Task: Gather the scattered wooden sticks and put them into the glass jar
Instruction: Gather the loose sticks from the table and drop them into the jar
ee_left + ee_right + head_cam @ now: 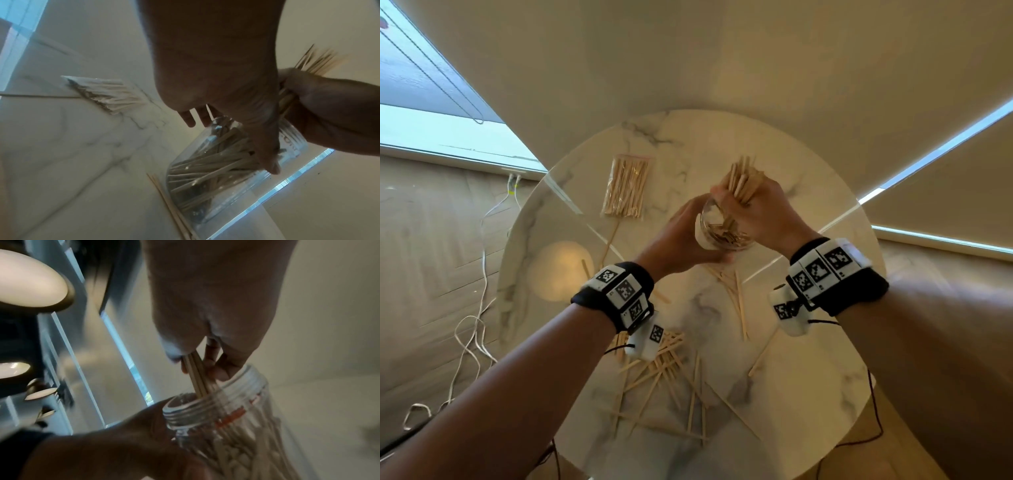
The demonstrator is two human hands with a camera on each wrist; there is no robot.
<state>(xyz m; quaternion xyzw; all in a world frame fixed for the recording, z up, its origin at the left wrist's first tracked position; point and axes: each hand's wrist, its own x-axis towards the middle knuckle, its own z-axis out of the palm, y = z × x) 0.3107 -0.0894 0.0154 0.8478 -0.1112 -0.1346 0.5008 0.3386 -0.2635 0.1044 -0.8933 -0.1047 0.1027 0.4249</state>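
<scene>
Feeding a fistful of light, stiff wooden sticks [741, 185], clenched mid-length in right hand [763, 212], into tilted, slippery glass jar [722, 229] gripped round its side by left hand [685, 236] above table [808, 359]

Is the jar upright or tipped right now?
Tipped. The left hand holds the glass jar slanted, its open mouth toward the right hand, which feeds a bundle of sticks in.

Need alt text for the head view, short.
A right hand feeds a bundle of wooden sticks into a glass jar that the left hand grips above a round marble table. More loose sticks lie scattered nearby, with a clear bag of sticks farther back.
</scene>
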